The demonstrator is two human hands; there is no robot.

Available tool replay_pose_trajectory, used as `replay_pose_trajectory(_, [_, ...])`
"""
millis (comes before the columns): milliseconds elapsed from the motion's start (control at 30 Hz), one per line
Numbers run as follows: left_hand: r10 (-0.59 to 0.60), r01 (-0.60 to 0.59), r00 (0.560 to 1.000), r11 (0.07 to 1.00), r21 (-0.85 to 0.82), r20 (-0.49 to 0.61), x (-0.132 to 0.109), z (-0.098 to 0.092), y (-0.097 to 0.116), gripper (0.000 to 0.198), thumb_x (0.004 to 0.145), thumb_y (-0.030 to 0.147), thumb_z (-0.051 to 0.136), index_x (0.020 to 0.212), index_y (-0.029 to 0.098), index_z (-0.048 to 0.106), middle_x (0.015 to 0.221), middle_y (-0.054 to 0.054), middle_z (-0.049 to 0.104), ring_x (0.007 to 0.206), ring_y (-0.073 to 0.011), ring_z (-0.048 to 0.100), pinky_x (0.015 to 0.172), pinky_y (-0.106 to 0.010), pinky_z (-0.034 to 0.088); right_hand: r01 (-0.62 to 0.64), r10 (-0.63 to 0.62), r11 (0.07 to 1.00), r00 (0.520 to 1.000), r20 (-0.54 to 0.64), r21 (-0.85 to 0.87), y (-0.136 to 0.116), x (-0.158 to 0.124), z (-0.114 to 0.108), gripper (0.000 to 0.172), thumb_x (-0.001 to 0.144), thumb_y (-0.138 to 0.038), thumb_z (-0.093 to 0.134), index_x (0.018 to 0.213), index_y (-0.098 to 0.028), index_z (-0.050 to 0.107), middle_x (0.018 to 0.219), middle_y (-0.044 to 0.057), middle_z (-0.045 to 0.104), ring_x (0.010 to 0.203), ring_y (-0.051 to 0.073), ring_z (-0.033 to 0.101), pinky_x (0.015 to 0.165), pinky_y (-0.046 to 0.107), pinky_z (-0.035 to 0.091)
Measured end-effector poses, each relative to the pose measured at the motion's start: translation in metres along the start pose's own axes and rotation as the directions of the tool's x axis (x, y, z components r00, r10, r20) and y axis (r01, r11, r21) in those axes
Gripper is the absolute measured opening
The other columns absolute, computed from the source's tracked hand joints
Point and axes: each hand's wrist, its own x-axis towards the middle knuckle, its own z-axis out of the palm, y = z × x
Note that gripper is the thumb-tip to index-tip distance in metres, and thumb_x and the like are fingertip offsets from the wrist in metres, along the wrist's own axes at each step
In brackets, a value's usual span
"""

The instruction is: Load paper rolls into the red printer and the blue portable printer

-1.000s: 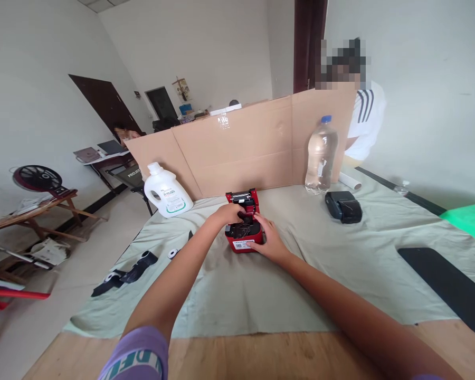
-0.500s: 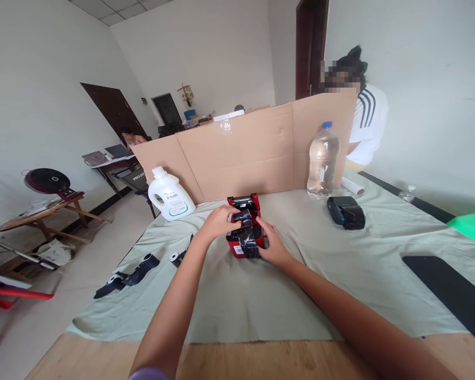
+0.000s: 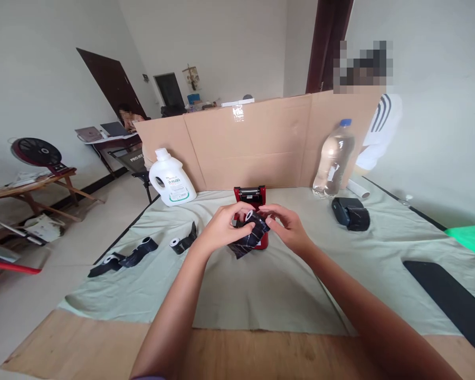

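Note:
A small roll of black paper with pale streaks and a white core (image 3: 252,230) is held up in front of a red and black mini printer (image 3: 250,193). Its loose end hangs down toward the lower left. My left hand (image 3: 229,228) pinches the roll between thumb and fingers. At the roll's other end, my right hand (image 3: 285,226) has its thumb and fingertips closed on the edge. The printer stands on the cloth with its lid raised; the roll and my hands cover most of its body.
Several black paper rolls (image 3: 132,255) lie partly unrolled on the green cloth (image 3: 261,301) to the left. Behind stand a white jug (image 3: 171,179), a cardboard screen (image 3: 245,148) and a water bottle (image 3: 333,161). A black printer (image 3: 350,214) and a phone (image 3: 447,301) are on the right.
The paper roll has come up out of the printer and turned so its white core shows. My right hand has moved from the printer's side up to the roll. The head view has shifted slightly.

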Motion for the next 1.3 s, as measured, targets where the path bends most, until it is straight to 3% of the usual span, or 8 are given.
replay_pose_trajectory(267, [-0.094,0.081,0.994,0.979,-0.185,-0.061,-0.001,0.002,-0.006,0.033,0.084,0.031,0.067,0.115,0.020,0.063,0.092,-0.003,0.070,0.081,-0.0153,0.063,0.073,-0.025,0.051,0.027,-0.024,0.996,0.999,0.036,-0.086,-0.010,-0.003,-0.011,0.030,0.088,-0.024,0.058,0.117,-0.025,0.064,0.099,0.003,0.072,0.082,0.017,0.064,0.067,0.030,0.048])
replay_pose_trajectory(433, [-0.174,0.173,0.984,0.927,-0.331,0.029,-0.003,0.008,-0.003,0.052,0.085,0.035,0.068,0.133,0.022,0.052,0.087,-0.003,0.071,0.086,-0.0194,0.067,0.069,-0.025,0.052,0.097,-0.120,0.979,0.985,-0.123,-0.179,-0.013,-0.002,-0.007,0.028,0.085,-0.019,0.057,0.111,-0.025,0.064,0.087,0.001,0.068,0.072,0.014,0.059,0.064,0.030,0.047])
replay_pose_trajectory(600, [-0.207,0.201,0.978,0.888,-0.414,0.031,-0.005,0.011,0.001,0.074,0.085,0.034,0.070,0.150,0.025,0.036,0.085,-0.003,0.073,0.087,-0.0207,0.071,0.072,-0.026,0.055,0.178,-0.274,0.908,0.938,-0.215,-0.379,-0.016,0.001,-0.007,0.031,0.079,-0.013,0.059,0.107,-0.026,0.064,0.079,-0.001,0.061,0.069,0.014,0.056,0.061,0.029,0.044])
replay_pose_trajectory(833, [-0.183,0.182,0.982,0.854,-0.487,0.046,-0.005,0.010,0.004,0.081,0.085,0.036,0.071,0.154,0.022,0.032,0.082,-0.002,0.075,0.084,-0.0199,0.072,0.082,-0.031,0.056,0.178,-0.337,0.869,0.896,-0.289,-0.461,-0.015,0.001,-0.005,0.033,0.079,-0.009,0.057,0.106,-0.027,0.062,0.084,0.000,0.064,0.068,0.015,0.056,0.065,0.030,0.049])
replay_pose_trajectory(1067, [-0.171,0.170,0.985,0.877,-0.449,0.040,-0.007,0.010,0.007,0.077,0.086,0.035,0.069,0.154,0.023,0.034,0.084,-0.003,0.075,0.084,-0.0209,0.072,0.082,-0.032,0.057,0.199,-0.391,0.836,0.870,-0.300,-0.512,-0.007,0.001,-0.005,0.036,0.079,-0.008,0.057,0.108,-0.028,0.061,0.101,0.004,0.068,0.072,0.016,0.057,0.068,0.034,0.052])
replay_pose_trajectory(1300, [-0.145,0.144,0.989,0.948,-0.283,0.015,-0.007,0.009,0.009,0.071,0.087,0.032,0.065,0.152,0.025,0.037,0.077,0.000,0.069,0.078,-0.0177,0.068,0.062,-0.022,0.051,0.207,-0.405,0.830,0.862,-0.304,-0.517,-0.007,0.000,-0.004,0.036,0.079,-0.008,0.058,0.108,-0.028,0.061,0.103,0.005,0.069,0.073,0.017,0.058,0.068,0.035,0.052])
